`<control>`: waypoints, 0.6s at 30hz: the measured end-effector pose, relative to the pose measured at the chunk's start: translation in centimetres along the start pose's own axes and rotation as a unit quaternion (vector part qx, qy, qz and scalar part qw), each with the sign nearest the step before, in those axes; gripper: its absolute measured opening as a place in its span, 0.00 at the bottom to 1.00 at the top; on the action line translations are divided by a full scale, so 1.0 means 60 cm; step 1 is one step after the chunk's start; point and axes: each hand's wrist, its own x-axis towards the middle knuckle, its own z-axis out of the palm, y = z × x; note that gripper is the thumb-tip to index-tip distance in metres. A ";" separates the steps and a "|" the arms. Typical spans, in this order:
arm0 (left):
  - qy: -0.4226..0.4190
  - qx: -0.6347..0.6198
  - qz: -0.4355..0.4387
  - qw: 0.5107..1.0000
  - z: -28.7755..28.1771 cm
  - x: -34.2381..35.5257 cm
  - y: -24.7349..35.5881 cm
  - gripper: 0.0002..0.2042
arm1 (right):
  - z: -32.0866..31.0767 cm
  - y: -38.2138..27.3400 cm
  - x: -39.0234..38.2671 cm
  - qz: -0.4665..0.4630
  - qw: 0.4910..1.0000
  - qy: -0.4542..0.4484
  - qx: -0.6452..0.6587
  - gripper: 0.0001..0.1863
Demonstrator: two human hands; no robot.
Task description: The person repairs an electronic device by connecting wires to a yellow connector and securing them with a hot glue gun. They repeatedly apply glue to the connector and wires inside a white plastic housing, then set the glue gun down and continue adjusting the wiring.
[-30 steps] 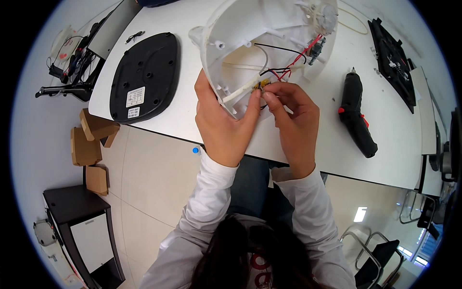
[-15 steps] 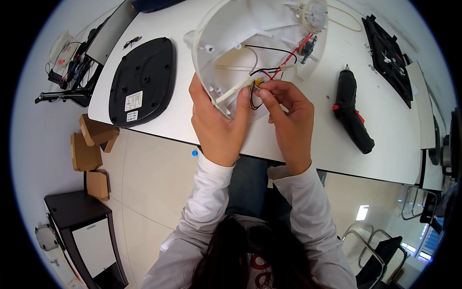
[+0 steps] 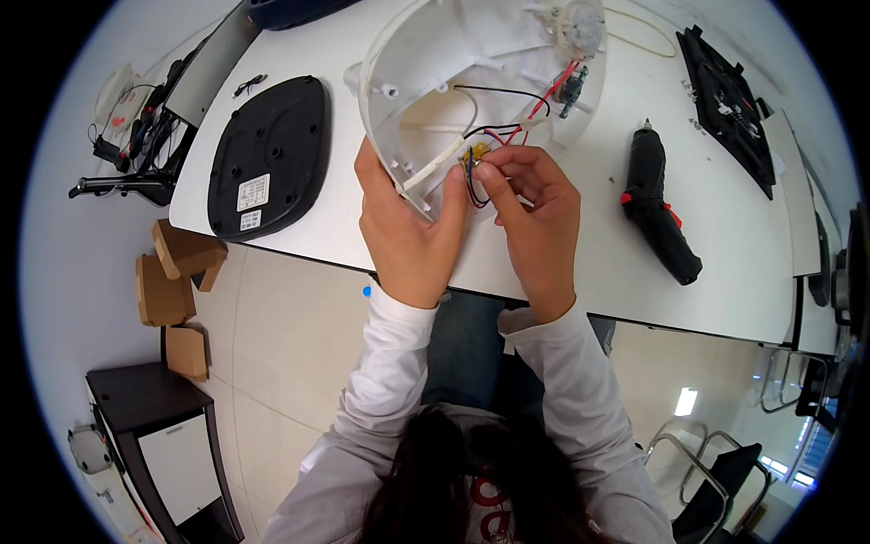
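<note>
A white plastic housing (image 3: 408, 68), curved and hollow side up, leans over the table's near part. My left hand (image 3: 408, 240) is closed around its lower left edge, thumb lying inside by the wires. Just past that thumb sits a small yellow component (image 3: 475, 152) with dark wires looping below it. Thumb and forefinger of my right hand (image 3: 539, 222) pinch at this component's right side; the exact contact is partly hidden. Red and black wires (image 3: 546, 104) run from there up to a small circuit board (image 3: 570, 91) in the housing. Above the board is a clear round part (image 3: 580, 32).
A black cordless screwdriver (image 3: 654, 195) lies right of my hands. Beyond it are loose screws (image 3: 696, 125) and an open black tool case (image 3: 732, 113). Left is a black oval base plate (image 3: 270, 150) with white labels, near a short black cable (image 3: 249, 85). Cardboard boxes (image 3: 165, 290) stand off the table's left.
My right hand has shifted slightly left and its fingers have drawn in at the yellow component, which shows more now. The housing has moved slightly left in view. My left hand keeps its hold.
</note>
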 end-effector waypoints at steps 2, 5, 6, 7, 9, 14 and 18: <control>-0.001 -0.005 0.005 1.000 0.002 0.001 0.001 0.35 | 0.001 -0.004 -0.001 0.000 1.000 0.004 -0.007 0.07; -0.001 -0.005 -0.011 1.000 0.003 0.002 0.006 0.36 | 0.002 -0.008 -0.004 -0.008 0.999 0.011 -0.029 0.07; -0.001 -0.005 -0.021 1.000 0.003 0.002 0.009 0.37 | 0.003 -0.006 -0.004 -0.013 0.999 0.013 -0.029 0.07; -0.001 -0.005 -0.025 1.000 0.003 0.004 0.013 0.37 | 0.002 -0.004 -0.004 -0.019 0.999 0.016 -0.030 0.06; -0.002 -0.005 -0.032 0.999 0.004 0.008 0.024 0.37 | 0.002 0.003 -0.006 -0.027 0.999 0.018 -0.011 0.06; 0.004 -0.005 0.006 1.000 0.003 0.013 0.019 0.37 | 0.003 0.015 -0.001 -0.038 0.999 0.011 0.037 0.06; -0.006 0.013 -0.014 1.000 -0.002 0.017 0.030 0.36 | 0.003 0.017 0.003 -0.044 0.998 0.017 0.037 0.06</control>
